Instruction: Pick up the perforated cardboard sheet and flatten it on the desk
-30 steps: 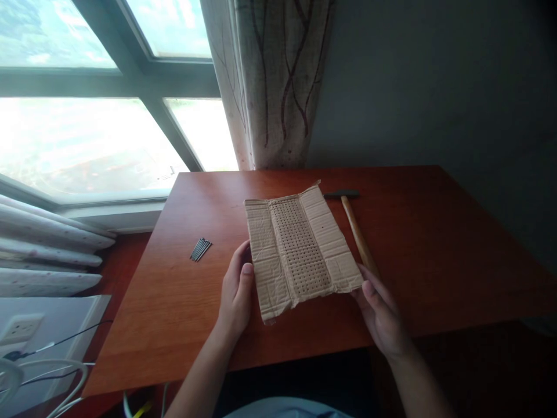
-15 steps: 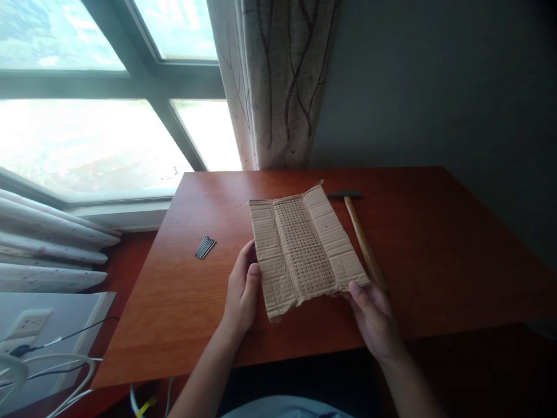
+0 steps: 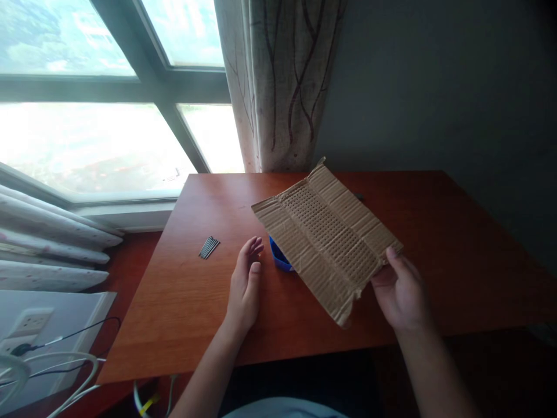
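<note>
My right hand (image 3: 402,293) grips the right edge of a creased cardboard sheet (image 3: 326,235) punched with rows of small holes, and holds it tilted up off the wooden table (image 3: 183,302). Under its raised left side a blue object (image 3: 278,258) shows, only partly visible. My left hand (image 3: 244,284) rests on the table just left of the blue object, fingers loosely apart and holding nothing. A small bundle of dark nails (image 3: 209,247) lies further left. The hammer is almost wholly hidden behind the cardboard.
A patterned curtain (image 3: 278,81) hangs at the table's back edge beside a large window (image 3: 87,116). A dark wall stands behind the right side. White cables and a power socket (image 3: 26,328) lie at the lower left, below the table.
My right hand has lifted and swung the cardboard up and to the right. My left hand has let go of it. A blue object has come into sight, and the hammer is now covered.
</note>
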A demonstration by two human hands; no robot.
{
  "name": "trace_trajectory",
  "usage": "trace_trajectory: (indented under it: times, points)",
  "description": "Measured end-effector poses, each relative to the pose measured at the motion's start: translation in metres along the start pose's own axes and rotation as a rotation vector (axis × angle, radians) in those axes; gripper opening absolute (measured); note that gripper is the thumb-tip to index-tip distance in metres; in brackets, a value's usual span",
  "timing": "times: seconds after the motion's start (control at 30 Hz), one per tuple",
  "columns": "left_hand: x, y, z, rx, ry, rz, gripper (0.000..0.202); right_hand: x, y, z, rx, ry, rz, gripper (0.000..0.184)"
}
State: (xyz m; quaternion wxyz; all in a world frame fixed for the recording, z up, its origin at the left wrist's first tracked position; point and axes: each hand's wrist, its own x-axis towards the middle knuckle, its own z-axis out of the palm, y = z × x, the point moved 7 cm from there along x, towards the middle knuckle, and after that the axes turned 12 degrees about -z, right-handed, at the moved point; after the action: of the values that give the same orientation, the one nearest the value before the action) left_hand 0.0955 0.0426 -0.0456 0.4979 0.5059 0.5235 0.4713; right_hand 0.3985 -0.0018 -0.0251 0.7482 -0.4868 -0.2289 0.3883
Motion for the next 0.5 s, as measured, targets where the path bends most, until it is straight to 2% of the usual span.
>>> trace_trajectory:
  times: [0.1,0.17,0.23,0.4,0.5]
  points:
    - [0.000,0.001,-0.001,0.021,0.002,-0.008,0.052,0.032,-0.008,-0.004,-0.010,0.054,-0.003,0.022]
    - [0.000,0.002,-0.002,0.042,0.019,-0.005,0.054,0.047,-0.006,-0.005,-0.083,0.075,0.059,0.024]
    - [0.000,0.003,-0.004,0.063,0.045,-0.012,0.056,0.057,-0.003,0.001,-0.185,0.002,0.133,0.026]
    - [0.001,0.003,-0.003,0.001,0.037,-0.062,0.053,0.062,0.006,0.030,-0.374,-0.312,0.195,0.034]
    - [0.000,0.005,-0.004,-0.049,0.047,-0.077,0.052,0.063,0.012,0.043,-0.397,-0.380,0.244,0.030]
